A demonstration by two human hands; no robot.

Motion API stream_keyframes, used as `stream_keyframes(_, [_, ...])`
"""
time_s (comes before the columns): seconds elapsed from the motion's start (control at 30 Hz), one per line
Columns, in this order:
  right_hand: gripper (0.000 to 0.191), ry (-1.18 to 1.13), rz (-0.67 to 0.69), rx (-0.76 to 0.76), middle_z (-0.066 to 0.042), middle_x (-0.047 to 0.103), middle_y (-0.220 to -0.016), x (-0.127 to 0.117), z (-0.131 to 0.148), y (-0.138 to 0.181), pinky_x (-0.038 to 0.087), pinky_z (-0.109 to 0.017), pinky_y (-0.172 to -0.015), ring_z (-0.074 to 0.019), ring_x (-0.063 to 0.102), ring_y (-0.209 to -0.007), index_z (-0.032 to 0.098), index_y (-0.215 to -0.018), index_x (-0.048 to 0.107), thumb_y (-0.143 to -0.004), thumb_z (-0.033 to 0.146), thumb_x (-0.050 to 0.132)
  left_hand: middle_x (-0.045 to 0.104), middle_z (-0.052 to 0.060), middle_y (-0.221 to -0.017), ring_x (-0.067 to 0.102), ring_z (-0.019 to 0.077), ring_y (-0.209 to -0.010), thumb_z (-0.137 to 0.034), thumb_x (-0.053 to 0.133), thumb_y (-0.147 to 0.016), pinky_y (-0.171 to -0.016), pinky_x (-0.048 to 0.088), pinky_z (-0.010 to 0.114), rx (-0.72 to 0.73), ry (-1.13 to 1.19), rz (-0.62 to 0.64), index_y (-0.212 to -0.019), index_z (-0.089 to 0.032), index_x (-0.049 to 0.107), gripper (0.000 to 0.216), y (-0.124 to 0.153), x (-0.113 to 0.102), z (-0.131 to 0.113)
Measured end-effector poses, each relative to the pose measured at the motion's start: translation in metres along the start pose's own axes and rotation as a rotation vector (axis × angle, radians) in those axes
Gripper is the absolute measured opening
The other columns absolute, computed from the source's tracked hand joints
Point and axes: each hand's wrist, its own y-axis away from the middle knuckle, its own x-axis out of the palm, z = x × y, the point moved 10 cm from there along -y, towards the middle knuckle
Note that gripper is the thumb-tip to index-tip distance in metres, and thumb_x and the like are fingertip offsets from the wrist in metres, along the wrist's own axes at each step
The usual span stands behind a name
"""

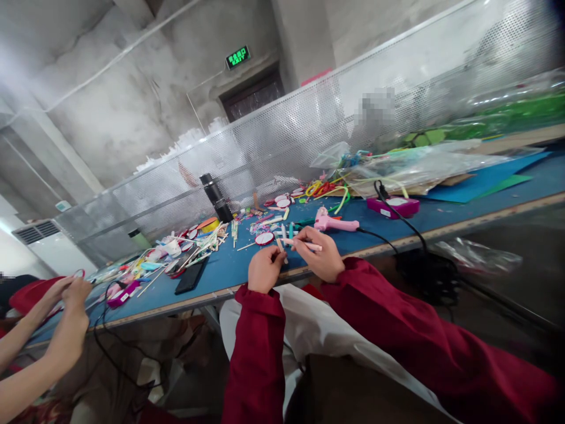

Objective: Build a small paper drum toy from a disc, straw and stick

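Observation:
My left hand (pixel 263 269) and my right hand (pixel 321 254) meet at the front edge of the blue table (pixel 441 221), both in dark red sleeves. The left hand is closed, pinching the lower end of a thin pale stick (pixel 279 244). A second pale stick (pixel 293 242) lies across the pinched fingers of the right hand. Just beyond the hands lie a small round red-rimmed piece (pixel 264 238) and a pink glue gun (pixel 336 223) with a black cord.
Coloured sticks, round pieces and tubes litter the table toward the perforated metal screen. A black flask (pixel 216 198), a black phone (pixel 190 277) and a magenta box (pixel 394 206) lie around. Another person's hands (pixel 70 291) work at far left. Plastic bags sit at the right.

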Motion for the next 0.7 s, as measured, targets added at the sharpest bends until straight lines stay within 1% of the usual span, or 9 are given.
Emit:
stream_keyframes(0.2, [0.014,0.002,0.041,-0.021,-0.001,0.064,-0.073,0.0045,0.0008,0.0005,0.041,-0.026,-0.063,-0.0138,0.054,-0.066,0.02,-0.076,0.058,-0.087,0.027,0.054,0.067,-0.001,-0.074,0.055,0.013,-0.069,-0.035,0.053,-0.091,-0.064,0.036,0.023,0.007,-0.002,0.001,-0.073,-0.02,0.062,0.026,0.0005,-0.0001,-0.0009])
stream_keyframes(0.37, [0.015,0.027,0.009,0.004,0.0,0.063,-0.071,0.0043,-0.0063,0.0004,0.041,-0.025,-0.061,-0.0133,0.053,-0.063,0.021,-0.075,0.058,-0.087,0.027,0.053,0.066,-0.001,-0.073,0.055,0.013,-0.069,-0.034,0.053,-0.091,-0.065,0.036,0.023,0.009,-0.014,-0.002,-0.074,-0.02,0.063,0.024,0.0006,-0.0011,-0.0024])
stream_keyframes(0.47, [0.015,0.024,-0.013,-0.001,0.0,0.063,-0.071,0.0021,-0.0052,0.0009,0.041,-0.026,-0.061,-0.0133,0.053,-0.063,0.021,-0.075,0.058,-0.088,0.027,0.053,0.066,-0.002,-0.073,0.055,0.0129,-0.069,-0.034,0.053,-0.091,-0.065,0.036,0.023,0.015,-0.006,-0.001,-0.073,-0.021,0.062,0.025,0.0004,-0.0006,-0.0026])
stream_keyframes(0.7, [0.016,-0.017,0.02,-0.019,-0.002,0.065,-0.074,0.0032,-0.001,0.0018,0.042,-0.026,-0.063,-0.0143,0.056,-0.067,0.02,-0.076,0.059,-0.089,0.029,0.053,0.066,-0.001,-0.074,0.055,0.0133,-0.07,-0.036,0.053,-0.091,-0.066,0.037,0.023,-0.002,-0.016,-0.001,-0.073,-0.021,0.062,0.026,0.0003,0.0005,0.0012])
